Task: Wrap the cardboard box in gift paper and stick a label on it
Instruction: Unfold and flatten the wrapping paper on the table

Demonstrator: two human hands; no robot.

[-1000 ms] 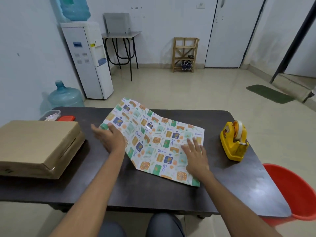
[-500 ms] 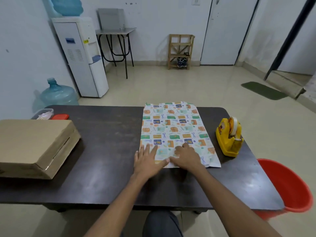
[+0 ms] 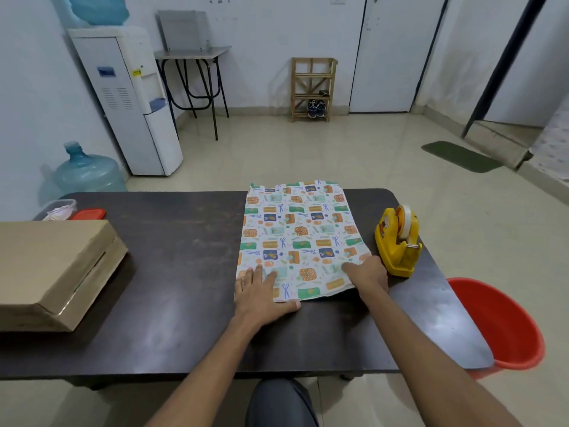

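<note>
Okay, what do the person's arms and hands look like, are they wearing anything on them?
Both are bare: the left hand and right hand have no gloves, and no ring, watch or bracelet shows. The forearms show no sleeves down to the frame edge. The only clothing visible is dark grey trousers at the knee.
</note>
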